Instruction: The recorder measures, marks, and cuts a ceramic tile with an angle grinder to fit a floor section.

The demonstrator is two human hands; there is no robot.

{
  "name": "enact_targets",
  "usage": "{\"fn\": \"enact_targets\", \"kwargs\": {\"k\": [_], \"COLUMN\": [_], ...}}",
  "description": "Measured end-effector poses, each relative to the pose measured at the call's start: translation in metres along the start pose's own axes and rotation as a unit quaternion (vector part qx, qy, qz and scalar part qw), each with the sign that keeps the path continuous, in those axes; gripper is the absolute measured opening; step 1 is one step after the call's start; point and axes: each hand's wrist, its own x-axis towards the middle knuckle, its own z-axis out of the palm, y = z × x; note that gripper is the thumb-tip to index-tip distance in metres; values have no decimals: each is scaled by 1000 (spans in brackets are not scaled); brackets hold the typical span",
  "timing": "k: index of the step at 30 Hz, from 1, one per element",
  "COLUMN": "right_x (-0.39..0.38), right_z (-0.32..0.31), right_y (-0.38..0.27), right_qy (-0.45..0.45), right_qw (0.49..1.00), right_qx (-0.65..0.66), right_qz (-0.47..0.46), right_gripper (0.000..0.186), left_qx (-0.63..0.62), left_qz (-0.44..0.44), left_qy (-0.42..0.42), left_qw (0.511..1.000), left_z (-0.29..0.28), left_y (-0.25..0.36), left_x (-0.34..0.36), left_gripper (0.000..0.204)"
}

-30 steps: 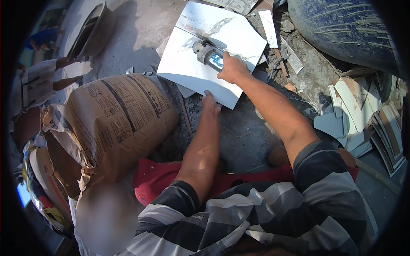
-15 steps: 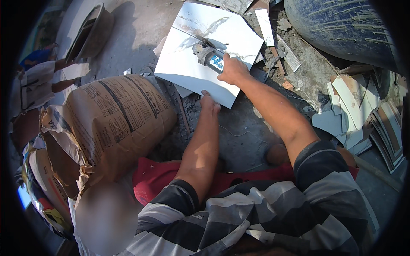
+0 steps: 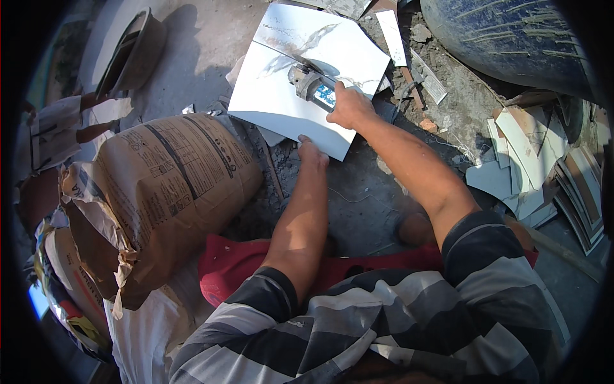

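A large white marble-patterned tile (image 3: 256,96) lies tilted in front of me, its grey veins crossing the surface. On top of it my right hand (image 3: 350,105) is wrapped round the body of an angle grinder (image 3: 306,83). The grinder's disc meets the tile, and a thin dark cut line runs from there to the tile's far left edge. My left hand (image 3: 311,151) grips the near edge of the tile, thumb on top; its other fingers are mostly hidden beneath.
Left of my arm stands a torn brown paper sack (image 3: 185,160). A basin (image 3: 134,51) lies beyond it. Tile offcuts (image 3: 521,160) are stacked at right, below a big dark blue drum (image 3: 505,45). Another person's arm (image 3: 96,131) shows at far left. Rubble surrounds the tile.
The view has shifted slightly. Both hands, the angle grinder and the tile keep nearly the same positions relative to each other. A blurred round shape at lower left is gone, uncovering a white sack.
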Motion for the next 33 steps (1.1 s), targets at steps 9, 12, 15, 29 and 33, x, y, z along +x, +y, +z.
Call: {"fn": "enact_targets", "kwargs": {"k": [9,12,15,29,33], "right_x": [-9,-12,-16,-30,-34], "right_z": [4,5,4,5,6], "right_y": [8,12,15,28,29], "right_qy": [18,19,20,18,18], "right_qw": [1000,1000,1000,1000,1000], "right_qx": [16,17,16,-3,0], "right_qz": [-6,-3,1,5,5], "right_gripper": [68,68,68,69,67], "left_qx": [-1,1,7,13,18], "left_qz": [5,4,1,26,19], "left_qy": [13,17,17,10,13], "left_qw": [1000,1000,1000,1000,1000], "left_z": [-2,0,3,2,-1], "left_y": [-2,-1,-1,-3,0], "left_x": [9,4,-1,1,5], "left_gripper": [49,51,53,53,55]}}
